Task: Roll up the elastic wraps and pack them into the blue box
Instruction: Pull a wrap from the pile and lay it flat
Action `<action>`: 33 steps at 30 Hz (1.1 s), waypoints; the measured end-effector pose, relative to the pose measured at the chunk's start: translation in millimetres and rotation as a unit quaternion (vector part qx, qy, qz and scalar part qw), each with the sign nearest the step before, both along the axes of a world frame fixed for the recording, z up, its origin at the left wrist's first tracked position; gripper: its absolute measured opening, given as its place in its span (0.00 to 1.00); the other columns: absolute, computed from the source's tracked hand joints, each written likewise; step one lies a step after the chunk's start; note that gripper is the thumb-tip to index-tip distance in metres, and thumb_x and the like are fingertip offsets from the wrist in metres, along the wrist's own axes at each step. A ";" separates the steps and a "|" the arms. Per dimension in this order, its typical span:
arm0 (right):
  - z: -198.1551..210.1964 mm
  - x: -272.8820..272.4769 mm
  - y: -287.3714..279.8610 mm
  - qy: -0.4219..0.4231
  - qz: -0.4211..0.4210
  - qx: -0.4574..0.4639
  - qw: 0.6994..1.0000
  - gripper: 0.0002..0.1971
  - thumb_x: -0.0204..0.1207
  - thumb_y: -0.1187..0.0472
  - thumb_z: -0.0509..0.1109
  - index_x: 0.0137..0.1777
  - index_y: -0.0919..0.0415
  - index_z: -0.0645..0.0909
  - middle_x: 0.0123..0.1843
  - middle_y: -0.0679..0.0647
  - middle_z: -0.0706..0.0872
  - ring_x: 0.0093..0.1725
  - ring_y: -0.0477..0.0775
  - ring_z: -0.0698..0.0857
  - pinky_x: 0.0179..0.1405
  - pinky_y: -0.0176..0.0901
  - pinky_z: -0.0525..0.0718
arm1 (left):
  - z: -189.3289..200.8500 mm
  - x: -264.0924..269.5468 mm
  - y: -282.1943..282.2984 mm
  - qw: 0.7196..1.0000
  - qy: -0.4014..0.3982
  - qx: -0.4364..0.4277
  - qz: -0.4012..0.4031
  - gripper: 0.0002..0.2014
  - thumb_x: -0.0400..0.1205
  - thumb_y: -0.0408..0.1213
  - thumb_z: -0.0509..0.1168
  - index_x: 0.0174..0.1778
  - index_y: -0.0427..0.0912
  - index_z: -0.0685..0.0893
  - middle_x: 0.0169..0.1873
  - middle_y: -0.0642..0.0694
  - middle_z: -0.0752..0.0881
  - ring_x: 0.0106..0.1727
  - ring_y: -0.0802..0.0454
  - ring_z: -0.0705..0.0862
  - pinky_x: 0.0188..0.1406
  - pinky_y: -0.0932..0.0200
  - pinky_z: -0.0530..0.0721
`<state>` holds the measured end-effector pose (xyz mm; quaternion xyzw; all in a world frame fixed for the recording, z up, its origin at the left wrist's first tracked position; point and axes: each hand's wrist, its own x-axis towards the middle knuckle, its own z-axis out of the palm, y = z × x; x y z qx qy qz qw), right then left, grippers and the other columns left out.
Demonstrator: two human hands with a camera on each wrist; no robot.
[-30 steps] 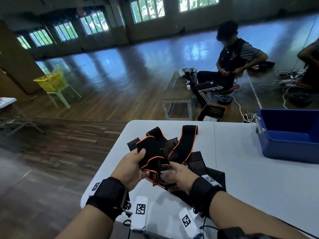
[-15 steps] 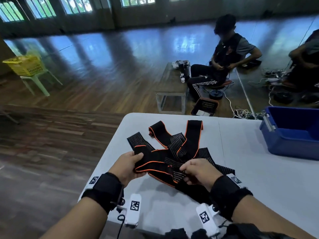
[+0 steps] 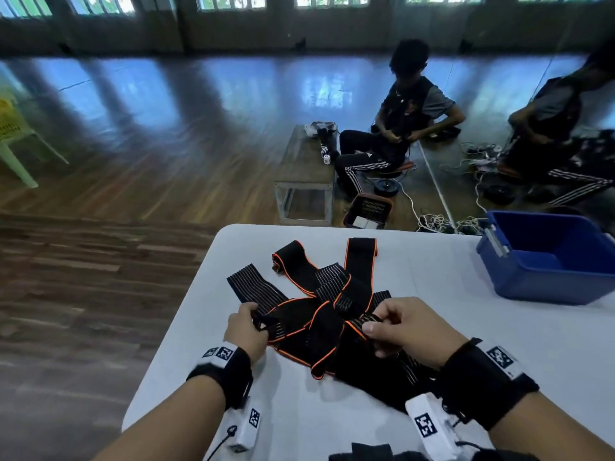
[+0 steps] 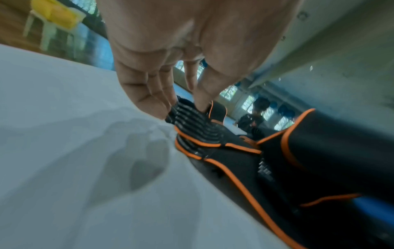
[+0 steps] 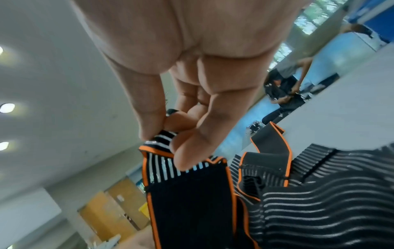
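A tangle of black elastic wraps [image 3: 319, 294] with orange edging and grey-striped ends lies on the white table [image 3: 432, 327]. My left hand [image 3: 248, 322] pinches the striped end of one wrap [image 4: 192, 118] at the pile's left side. My right hand [image 3: 386, 327] pinches another striped end [image 5: 164, 161] between thumb and fingers, lifted a little above the pile. The open blue box [image 3: 552, 257] stands at the table's far right, apart from both hands; its inside looks bare from here.
Beyond the table's far edge stand a low wooden bench [image 3: 306, 168] and a small basket [image 3: 369, 209] on the floor, with cables beside them. Two people sit there, one [image 3: 406, 121] behind the bench. A pale green chair [image 3: 13, 144] stands far left.
Both hands have lowered the held wrap toward the table and moved apart, the left going left, the right going right. Each now pinches a striped end.
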<state>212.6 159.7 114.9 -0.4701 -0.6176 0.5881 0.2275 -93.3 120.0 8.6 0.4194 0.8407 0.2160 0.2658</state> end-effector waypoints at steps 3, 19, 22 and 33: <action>7.2 -4.9 2.9 0.030 -0.007 0.013 0.999 0.10 0.75 0.66 0.78 0.38 0.68 0.81 0.31 0.62 0.76 0.30 0.54 0.82 0.34 0.45 0.87 | -12.0 -2.1 9.2 0.998 0.030 -0.024 -0.043 0.15 0.74 0.38 0.73 0.56 0.52 0.83 0.55 0.45 0.84 0.55 0.45 0.85 0.55 0.54 0.84; 130.9 -36.3 45.4 0.101 -0.050 0.262 0.959 0.23 0.67 0.47 0.82 0.32 0.66 0.78 0.29 0.55 0.79 0.31 0.51 0.76 0.34 0.49 0.75 | 154.3 19.9 40.2 0.942 -0.089 0.307 -0.105 0.11 0.72 0.29 0.78 0.39 0.49 0.86 0.28 0.55 0.78 0.28 0.63 0.77 0.32 0.67 0.76; 152.3 -40.9 51.5 0.126 -0.065 0.297 0.944 0.22 0.71 0.51 0.81 0.35 0.70 0.77 0.29 0.57 0.77 0.31 0.51 0.75 0.34 0.48 0.75 | 188.8 29.3 49.2 0.923 -0.137 0.345 -0.107 0.14 0.70 0.25 0.79 0.42 0.48 0.86 0.28 0.55 0.80 0.29 0.59 0.78 0.33 0.63 0.79; 177.2 -22.3 54.3 0.193 -0.144 0.272 0.932 0.05 0.81 0.64 0.71 0.46 0.58 0.88 0.35 0.51 0.91 0.35 0.44 0.87 0.35 0.41 0.84 | 285.4 89.3 56.8 0.828 -0.233 0.489 -0.148 0.19 0.71 0.13 0.73 0.43 0.44 0.87 0.36 0.48 0.88 0.40 0.52 0.86 0.46 0.54 0.86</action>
